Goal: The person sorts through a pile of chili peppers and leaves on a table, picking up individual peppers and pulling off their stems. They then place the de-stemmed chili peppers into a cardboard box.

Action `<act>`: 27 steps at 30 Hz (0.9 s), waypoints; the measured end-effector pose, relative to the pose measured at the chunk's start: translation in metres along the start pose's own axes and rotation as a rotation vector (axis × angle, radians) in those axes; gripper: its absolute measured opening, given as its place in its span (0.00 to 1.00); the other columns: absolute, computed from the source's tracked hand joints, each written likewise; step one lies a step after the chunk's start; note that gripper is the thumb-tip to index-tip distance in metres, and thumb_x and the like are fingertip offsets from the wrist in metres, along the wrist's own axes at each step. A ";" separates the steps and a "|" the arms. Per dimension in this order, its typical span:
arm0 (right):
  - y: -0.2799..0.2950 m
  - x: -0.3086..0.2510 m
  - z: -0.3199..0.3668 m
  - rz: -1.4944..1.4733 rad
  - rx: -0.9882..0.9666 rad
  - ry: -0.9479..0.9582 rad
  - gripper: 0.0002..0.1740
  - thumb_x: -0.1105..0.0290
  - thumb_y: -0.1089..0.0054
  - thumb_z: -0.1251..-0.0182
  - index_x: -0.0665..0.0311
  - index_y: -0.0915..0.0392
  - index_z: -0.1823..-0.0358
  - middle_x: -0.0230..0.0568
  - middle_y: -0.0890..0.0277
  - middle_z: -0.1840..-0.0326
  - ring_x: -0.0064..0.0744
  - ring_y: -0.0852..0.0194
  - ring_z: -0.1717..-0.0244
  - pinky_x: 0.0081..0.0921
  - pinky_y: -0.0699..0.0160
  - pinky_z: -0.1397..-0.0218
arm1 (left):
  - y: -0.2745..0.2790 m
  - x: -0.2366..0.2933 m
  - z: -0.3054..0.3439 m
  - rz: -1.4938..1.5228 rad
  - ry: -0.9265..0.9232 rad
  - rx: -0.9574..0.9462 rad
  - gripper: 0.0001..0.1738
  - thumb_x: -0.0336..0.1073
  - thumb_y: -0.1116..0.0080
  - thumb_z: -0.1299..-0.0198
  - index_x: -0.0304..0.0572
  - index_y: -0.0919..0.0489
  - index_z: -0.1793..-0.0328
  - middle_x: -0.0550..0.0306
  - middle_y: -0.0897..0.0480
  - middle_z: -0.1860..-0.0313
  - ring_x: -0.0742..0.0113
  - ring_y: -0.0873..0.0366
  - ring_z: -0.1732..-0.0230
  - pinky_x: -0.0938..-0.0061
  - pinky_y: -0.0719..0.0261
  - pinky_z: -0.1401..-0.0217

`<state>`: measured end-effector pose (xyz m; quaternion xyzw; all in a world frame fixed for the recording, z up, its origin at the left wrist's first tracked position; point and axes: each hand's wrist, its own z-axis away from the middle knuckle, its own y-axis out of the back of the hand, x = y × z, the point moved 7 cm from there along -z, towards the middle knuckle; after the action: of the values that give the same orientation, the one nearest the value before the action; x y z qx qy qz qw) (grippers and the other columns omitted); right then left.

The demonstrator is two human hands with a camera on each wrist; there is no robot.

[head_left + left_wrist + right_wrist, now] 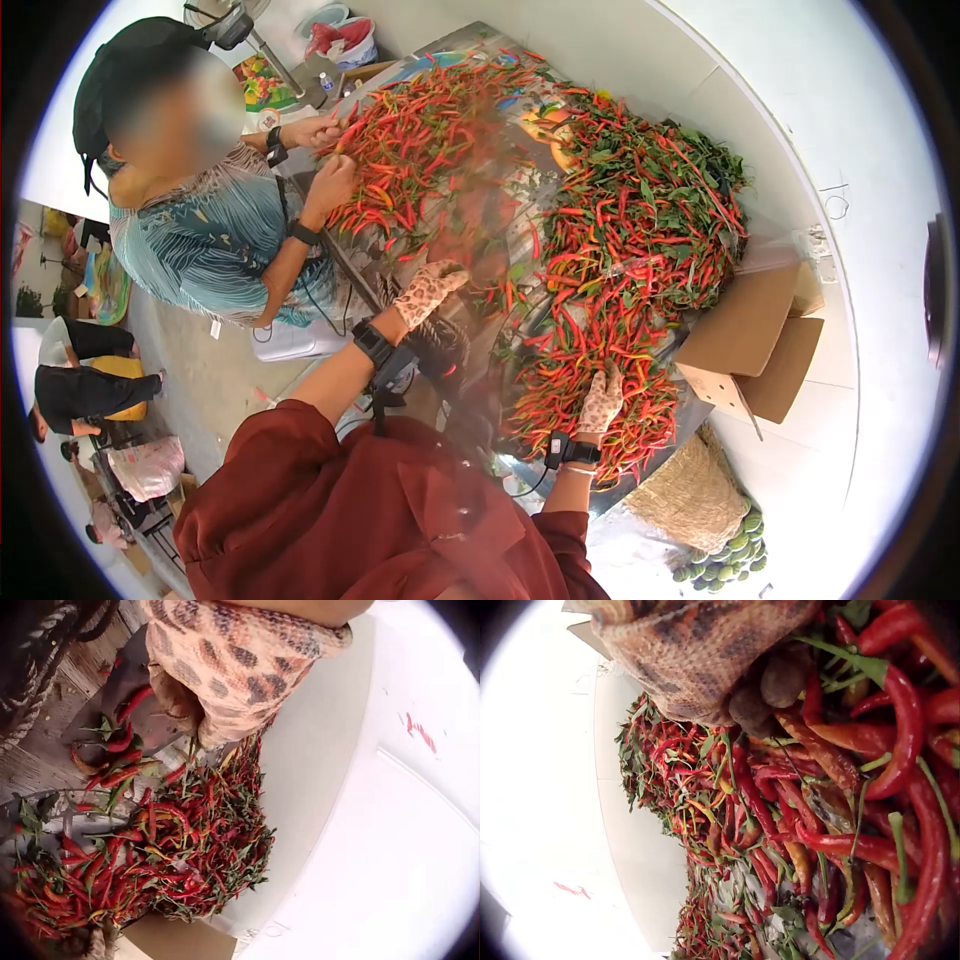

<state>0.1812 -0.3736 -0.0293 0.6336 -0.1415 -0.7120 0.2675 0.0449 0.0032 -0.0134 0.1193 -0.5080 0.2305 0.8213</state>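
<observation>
Far left of the left hand [428,290], a second person [200,230] works the other end of the chillies [620,250].

Left hand: gloved, lifted just above the counter [161,731] at the thin near edge of the chillies. Fingertips [178,701] are bunched beside one loose red chilli [135,701]. Cannot tell whether they pinch it.

Between the hands the chillies are thickest, red pods mixed with green stems and leaves.

Right hand [602,400]: gloved, laid on top of the chillies, fingers loosely bent with their tips among the pods, closed around nothing that shows.

Judgement: the work looks like picking pods out of the leafy stems, at the reach-and-select stage. A next move calls for parting a single pod from the tangle without dragging its neighbours.

Edges and room: bare counter under the left hand is the only open patch. Just right of the right hand are the counter edge, a cardboard box [750,340] and a woven sack [690,495], so little room there. Beyond the chillies is a white wall [800,120].
</observation>
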 end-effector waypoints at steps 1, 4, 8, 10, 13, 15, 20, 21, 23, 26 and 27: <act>0.000 0.003 -0.002 0.014 0.023 0.060 0.17 0.73 0.51 0.31 0.65 0.26 0.43 0.38 0.22 0.50 0.29 0.28 0.60 0.26 0.29 0.56 | 0.002 -0.004 0.004 -0.103 0.030 -0.025 0.19 0.44 0.42 0.37 0.36 0.21 0.51 0.62 0.22 0.66 0.75 0.28 0.69 0.78 0.29 0.65; 0.001 -0.008 -0.001 -0.034 0.039 0.058 0.17 0.71 0.51 0.29 0.62 0.26 0.41 0.32 0.22 0.53 0.19 0.33 0.72 0.21 0.32 0.69 | 0.011 -0.044 0.008 -0.132 0.117 -0.131 0.18 0.43 0.41 0.38 0.37 0.21 0.50 0.62 0.22 0.67 0.76 0.27 0.73 0.80 0.28 0.73; -0.001 -0.016 0.003 -0.012 -0.003 -0.026 0.18 0.74 0.52 0.32 0.67 0.26 0.42 0.42 0.22 0.46 0.35 0.25 0.49 0.28 0.29 0.45 | 0.009 -0.046 0.022 -0.118 0.170 -0.075 0.16 0.42 0.41 0.38 0.37 0.24 0.53 0.64 0.23 0.68 0.77 0.26 0.69 0.82 0.22 0.67; 0.002 -0.024 0.003 -0.004 0.008 0.022 0.18 0.73 0.51 0.31 0.67 0.26 0.42 0.42 0.22 0.46 0.34 0.25 0.50 0.27 0.29 0.46 | 0.007 -0.041 0.017 -0.078 0.137 -0.016 0.16 0.42 0.43 0.36 0.39 0.25 0.48 0.62 0.22 0.66 0.74 0.25 0.67 0.79 0.22 0.67; 0.003 -0.042 0.008 -0.006 -0.004 -0.061 0.18 0.72 0.52 0.30 0.66 0.26 0.42 0.41 0.22 0.46 0.31 0.25 0.53 0.25 0.27 0.50 | -0.003 -0.052 -0.010 -0.187 -0.025 -0.033 0.19 0.42 0.46 0.34 0.37 0.29 0.43 0.60 0.22 0.58 0.72 0.24 0.61 0.76 0.23 0.61; 0.003 -0.038 0.011 -0.083 -0.030 -0.168 0.17 0.71 0.52 0.29 0.64 0.26 0.41 0.36 0.22 0.48 0.23 0.26 0.63 0.21 0.26 0.63 | -0.018 -0.025 -0.018 -0.645 -0.121 0.051 0.27 0.45 0.47 0.34 0.36 0.35 0.35 0.50 0.25 0.41 0.60 0.27 0.43 0.70 0.26 0.45; 0.003 -0.031 0.006 -0.042 -0.001 -0.043 0.17 0.72 0.52 0.30 0.64 0.26 0.42 0.37 0.22 0.48 0.26 0.26 0.60 0.24 0.26 0.59 | -0.058 0.024 -0.024 -0.806 0.016 -0.069 0.33 0.49 0.48 0.35 0.38 0.38 0.30 0.44 0.32 0.32 0.50 0.33 0.34 0.63 0.30 0.38; 0.003 -0.037 0.008 -0.052 -0.022 -0.106 0.18 0.72 0.52 0.31 0.64 0.26 0.42 0.39 0.22 0.47 0.30 0.24 0.55 0.26 0.26 0.53 | -0.061 0.025 -0.023 -1.011 0.105 -0.127 0.35 0.49 0.48 0.34 0.38 0.41 0.27 0.44 0.37 0.29 0.51 0.37 0.30 0.65 0.31 0.35; 0.004 -0.029 0.007 -0.039 -0.019 -0.092 0.18 0.72 0.52 0.31 0.65 0.26 0.41 0.41 0.22 0.46 0.32 0.25 0.52 0.27 0.27 0.49 | -0.062 0.013 -0.029 -1.041 0.032 -0.111 0.34 0.50 0.48 0.34 0.38 0.39 0.28 0.44 0.35 0.30 0.50 0.35 0.32 0.64 0.30 0.36; 0.005 -0.023 0.004 -0.008 0.003 -0.011 0.19 0.72 0.53 0.31 0.66 0.26 0.41 0.43 0.23 0.46 0.35 0.25 0.48 0.28 0.28 0.45 | -0.058 -0.006 -0.042 -1.033 -0.101 -0.067 0.31 0.49 0.48 0.35 0.38 0.34 0.32 0.44 0.31 0.33 0.49 0.31 0.36 0.63 0.29 0.38; 0.003 -0.024 0.004 0.009 0.013 0.050 0.19 0.71 0.53 0.31 0.67 0.27 0.41 0.43 0.23 0.46 0.35 0.24 0.48 0.27 0.28 0.45 | -0.053 -0.010 -0.044 -1.000 -0.151 -0.039 0.29 0.49 0.48 0.35 0.37 0.32 0.34 0.44 0.29 0.35 0.49 0.29 0.38 0.63 0.28 0.40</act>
<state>0.1792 -0.3632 -0.0075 0.6524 -0.1425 -0.6936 0.2701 0.1018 -0.0264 -0.0406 0.3491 -0.4506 -0.2098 0.7944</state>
